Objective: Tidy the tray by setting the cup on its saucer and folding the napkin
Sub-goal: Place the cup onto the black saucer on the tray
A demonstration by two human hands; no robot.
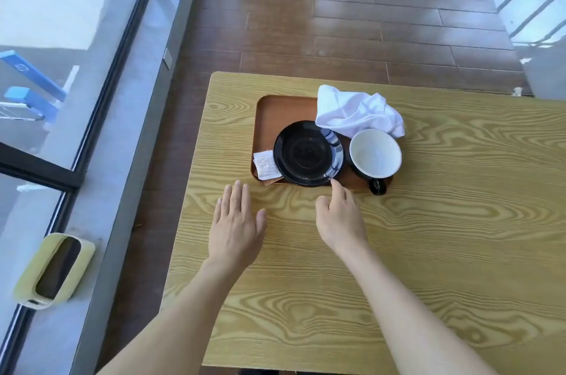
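A brown tray sits toward the far side of a light wood-grain table. On it, a black saucer lies left of centre, empty, and the cup stands upright just to its right, white inside, black outside, with its handle pointing toward the near edge and overhanging the tray's rim. The 2 pieces look to be touching or nearly so; the gap cannot be made out. A white napkin lies crumpled at the far right of the tray, its folds spilling over the far rim and lying against the far side of the cup and the saucer's far right edge. A small paper slip rests at the tray's near left corner, tucked partly beneath the saucer, with a brownish scrap just under it.

The left hand lies flat and open on the table, near the tray's near left corner, holding nothing. The right hand is loosely curled and empty, its forefinger stretched to the near rim of the saucer.

Beyond the table is reddish-brown plank flooring. To the left runs a grey sill below dark-framed glass, and on the sill lies a yellow-green case with a dark face
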